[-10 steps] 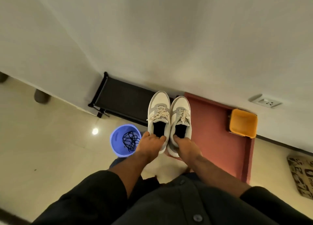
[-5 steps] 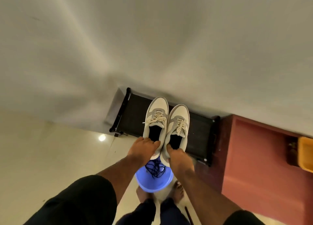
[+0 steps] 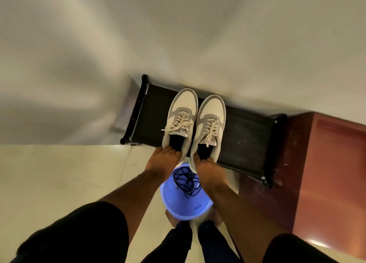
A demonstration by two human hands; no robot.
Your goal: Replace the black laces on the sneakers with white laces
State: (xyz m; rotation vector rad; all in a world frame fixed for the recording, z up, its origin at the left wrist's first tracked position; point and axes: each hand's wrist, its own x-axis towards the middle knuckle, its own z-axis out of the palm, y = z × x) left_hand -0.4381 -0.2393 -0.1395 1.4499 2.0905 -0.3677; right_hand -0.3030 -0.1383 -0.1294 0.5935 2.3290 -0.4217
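Two white and grey sneakers, both laced in white, are held side by side over a low black rack (image 3: 247, 136). My left hand (image 3: 163, 159) grips the heel of the left sneaker (image 3: 181, 116). The right sneaker (image 3: 211, 124) is gripped at its heel by my right hand (image 3: 208, 169). Below the hands, on the floor, stands a blue bowl (image 3: 186, 203) with the black laces (image 3: 187, 180) tangled inside it. Whether the soles touch the rack I cannot tell.
The rack stands against a pale wall. A red-brown cabinet (image 3: 326, 173) adjoins the rack on the right. My bare feet (image 3: 172, 218) stand on the pale tiled floor (image 3: 59, 179) just behind the bowl.
Both hands carried the sneakers from above the red cabinet leftward to above the black rack. The view has swung with them, so the bowl now lies under my hands.
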